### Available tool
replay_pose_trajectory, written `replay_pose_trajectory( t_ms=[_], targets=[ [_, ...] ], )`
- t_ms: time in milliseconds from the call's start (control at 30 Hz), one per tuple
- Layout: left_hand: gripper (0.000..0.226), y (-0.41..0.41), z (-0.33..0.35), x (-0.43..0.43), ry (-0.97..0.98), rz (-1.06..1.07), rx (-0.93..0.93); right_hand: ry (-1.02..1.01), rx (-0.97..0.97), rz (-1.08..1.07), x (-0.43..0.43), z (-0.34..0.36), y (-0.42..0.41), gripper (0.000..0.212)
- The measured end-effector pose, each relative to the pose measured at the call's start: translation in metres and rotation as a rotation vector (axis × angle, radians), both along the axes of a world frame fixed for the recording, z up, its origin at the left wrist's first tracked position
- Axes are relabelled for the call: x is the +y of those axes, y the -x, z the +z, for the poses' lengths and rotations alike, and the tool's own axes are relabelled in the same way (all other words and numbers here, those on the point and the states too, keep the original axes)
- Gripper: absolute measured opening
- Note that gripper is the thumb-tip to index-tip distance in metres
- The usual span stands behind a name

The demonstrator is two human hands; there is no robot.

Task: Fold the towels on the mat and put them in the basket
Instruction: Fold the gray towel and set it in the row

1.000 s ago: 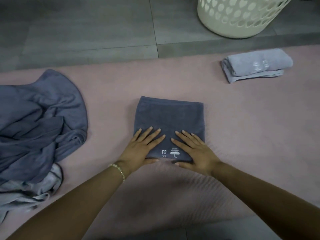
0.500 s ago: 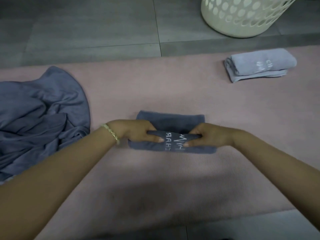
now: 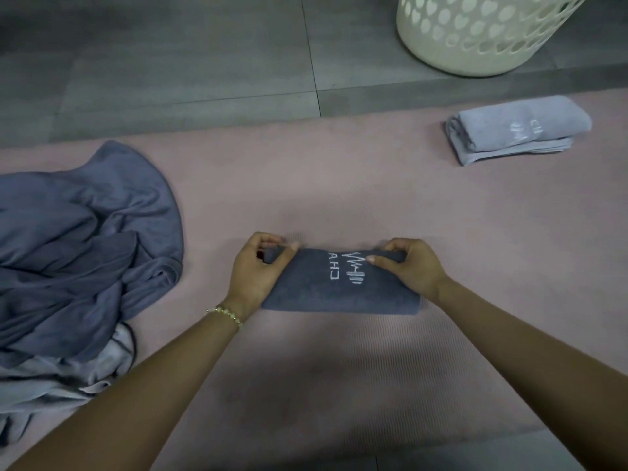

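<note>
Head camera looked down at a pink mat (image 3: 339, 185) on a grey tiled floor (image 3: 170, 62), and near the middle of it lay the dark grey towel (image 3: 339, 294), folded into a long, narrow bundle running left to right. The left hand (image 3: 253, 270) pinched the far left corner of that towel between thumb and curled fingers, while the right hand (image 3: 413, 266) gripped the far edge towards the right end in much the same way, thumb on top. Between the two hands the towel carried white stitching, upside down from where I stood: a zigzag line like a pulse trace above a stack of short bars, and beside it letters I took for C, H and A. A beaded bracelet (image 3: 226, 314) sat on the left wrist. Well off to the right, near the mat's far edge, a light grey towel (image 3: 516, 130) lay folded, with white stitching too blurred to read. Beyond it, on the tiles, stood a cream basket (image 3: 482, 32) pierced with heart-shaped holes, its top out of view. On the left of the mat a heap of unfolded towels (image 3: 78, 239) lay rumpled, dark blue-grey over a paler one (image 3: 51, 379).
</note>
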State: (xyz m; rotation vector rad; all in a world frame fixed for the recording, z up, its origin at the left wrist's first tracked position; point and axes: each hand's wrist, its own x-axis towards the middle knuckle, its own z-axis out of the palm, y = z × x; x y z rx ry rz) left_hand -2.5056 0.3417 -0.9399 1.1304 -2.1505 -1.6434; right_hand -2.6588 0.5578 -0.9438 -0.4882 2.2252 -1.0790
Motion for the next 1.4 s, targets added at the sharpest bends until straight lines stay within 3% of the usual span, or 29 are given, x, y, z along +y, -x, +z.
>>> replay_pose_trajectory(
  t_ms=[67, 133, 200, 333, 400, 600, 667, 767, 900, 967, 1033, 1067, 1133, 1200, 1267, 1400],
  targets=[
    [0.022, -0.003, -0.007, 0.005, 0.090, -0.026, -0.010, -0.025, 0.101, 0.033, 0.001, -0.001, -0.002, 0.013],
    [0.022, -0.004, -0.013, 0.007, 0.143, -0.043, -0.049, -0.053, 0.357, 0.160, -0.002, 0.004, -0.001, 0.014],
    [0.023, 0.000, -0.018, 0.004, 0.139, -0.052, -0.081, -0.089, 0.500, 0.306, -0.013, 0.012, 0.000, 0.034],
    [0.029, 0.009, -0.018, -0.001, 0.120, -0.056, -0.151, -0.375, 0.225, 0.520, -0.046, 0.021, -0.011, 0.067],
    [0.030, 0.009, -0.016, 0.001, 0.113, -0.030, -0.154, -0.453, 0.200, 0.551, -0.057, 0.019, -0.015, 0.080],
    [0.021, 0.012, -0.010, -0.001, 0.074, 0.051, -0.168, -0.517, 0.060, 0.571, -0.067, 0.022, -0.006, 0.083],
    [0.028, 0.014, -0.006, -0.002, 0.031, 0.138, -0.184, -0.456, -0.028, 0.523, -0.064, 0.021, -0.005, 0.074],
    [0.072, 0.018, 0.004, 0.014, 0.035, 0.301, -0.214, -0.290, -0.117, 0.357, -0.053, 0.021, -0.005, 0.053],
    [0.103, 0.029, 0.027, 0.048, -0.159, 0.444, -0.221, -0.158, -0.205, 0.102, -0.030, 0.026, -0.004, 0.051],
    [0.097, 0.039, 0.042, 0.064, -0.313, 0.383, -0.152, -0.093, -0.233, -0.108, -0.026, 0.032, -0.005, 0.050],
    [0.069, 0.050, 0.058, 0.089, -0.438, 0.213, -0.051, -0.006, -0.230, -0.348, -0.029, 0.039, -0.005, 0.054],
    [0.055, 0.055, 0.064, 0.102, -0.432, 0.135, -0.002, 0.049, -0.235, -0.445, -0.031, 0.043, -0.005, 0.059],
    [0.047, 0.066, 0.069, 0.118, -0.343, 0.055, 0.065, 0.167, -0.279, -0.572, -0.036, 0.055, -0.005, 0.062],
    [0.049, 0.077, 0.072, 0.118, -0.335, 0.068, 0.078, 0.271, -0.354, -0.603, -0.035, 0.067, -0.003, 0.057],
    [0.051, 0.085, 0.076, 0.109, -0.444, 0.081, 0.074, 0.346, -0.430, -0.570, -0.029, 0.077, 0.001, 0.050],
    [0.047, 0.096, 0.086, 0.091, -0.491, -0.023, 0.107, 0.367, -0.532, -0.430, -0.008, 0.085, 0.021, 0.055]
  ],
)
